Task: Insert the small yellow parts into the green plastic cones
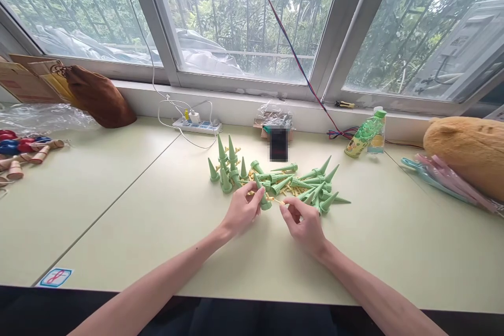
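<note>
My left hand [243,209] is closed on a green cone-shaped spike [265,202], its wide collar low and its point tilted up to the left. Beside it, my right hand [304,220] pinches a small pale yellow piece [277,201] that reaches toward the spike's collar. Whether the two parts touch is too small to tell. Behind my hands lies a pile of green spikes [281,185], with yellow pieces [292,189] scattered among them. Several more spikes [226,182] stand upright at the pile's left, some with yellow pieces sticking out.
A power strip [200,126] with white cables lies near the window. Farther right are a green bottle [365,134], plastic-wrapped items [449,181] and a tan plush object [468,149]. Red and blue wooden toys [23,147] and a brown bag [100,97] occupy the left.
</note>
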